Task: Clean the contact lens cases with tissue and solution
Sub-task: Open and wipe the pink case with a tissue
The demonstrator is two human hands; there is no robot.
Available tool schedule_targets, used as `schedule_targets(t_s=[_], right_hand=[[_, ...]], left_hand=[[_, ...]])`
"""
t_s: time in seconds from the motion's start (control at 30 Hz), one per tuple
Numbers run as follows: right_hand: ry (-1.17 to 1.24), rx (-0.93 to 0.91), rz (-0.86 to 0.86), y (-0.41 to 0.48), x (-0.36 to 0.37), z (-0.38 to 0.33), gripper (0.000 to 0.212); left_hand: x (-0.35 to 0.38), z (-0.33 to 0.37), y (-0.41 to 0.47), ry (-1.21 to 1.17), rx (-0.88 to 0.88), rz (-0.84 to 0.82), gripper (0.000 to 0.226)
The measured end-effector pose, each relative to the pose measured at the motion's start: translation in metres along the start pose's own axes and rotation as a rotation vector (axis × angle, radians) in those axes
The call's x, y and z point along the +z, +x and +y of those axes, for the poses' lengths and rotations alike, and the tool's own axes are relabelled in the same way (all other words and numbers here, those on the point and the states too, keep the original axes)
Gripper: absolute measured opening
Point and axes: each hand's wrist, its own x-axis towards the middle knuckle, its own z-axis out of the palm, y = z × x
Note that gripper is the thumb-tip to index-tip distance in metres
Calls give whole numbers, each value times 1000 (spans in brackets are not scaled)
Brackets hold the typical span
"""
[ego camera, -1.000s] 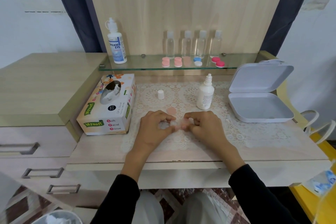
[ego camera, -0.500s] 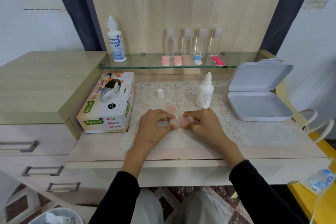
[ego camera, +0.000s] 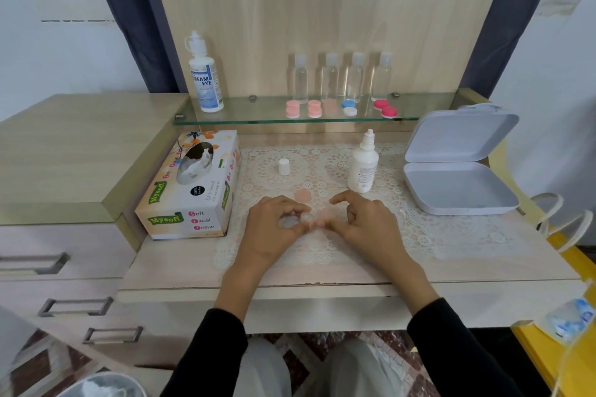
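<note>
- Home dressing corner: wooden surface (ego camera: 354,271) under a lace mat (ego camera: 451,235), drawers (ego camera: 48,264) alongside.
- Glass shelf (ego camera: 258,113) of small clear bottles (ego camera: 330,77); tissue box (ego camera: 190,190); dark curtains (ego camera: 129,10) behind.

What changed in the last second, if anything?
Only small finger motion: the left hand keeps its grip on the tissue wad, working it against the pink case held by the right hand. Nothing taken or released. Loose pink lid, solution bottle, cap and tissue box stayed put.
</note>
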Motion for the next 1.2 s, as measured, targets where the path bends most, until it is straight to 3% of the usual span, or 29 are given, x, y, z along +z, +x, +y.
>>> schedule_targets(t_s=[0.13, 0.4, 0.67, 0.97, 1.2], right_hand=[[-82, 8, 4, 0, 0, -2, 40], [-18, -25, -67, -1, -4, 1, 17], [22, 19, -35, -1, -4, 0, 36], [-58, -6, -64, -1, -2, 0, 20], [-18, -4, -52, -2, -3, -2, 33]], left_hand=[[1, -2, 1, -8, -15, 2, 40], [1, -4, 1, 10, -21, 1, 30], [1, -2, 0, -12, -17, 12, 30], [0, -2, 0, 11, -16, 3, 30], [1, -2, 0, 9, -18, 8, 29]])
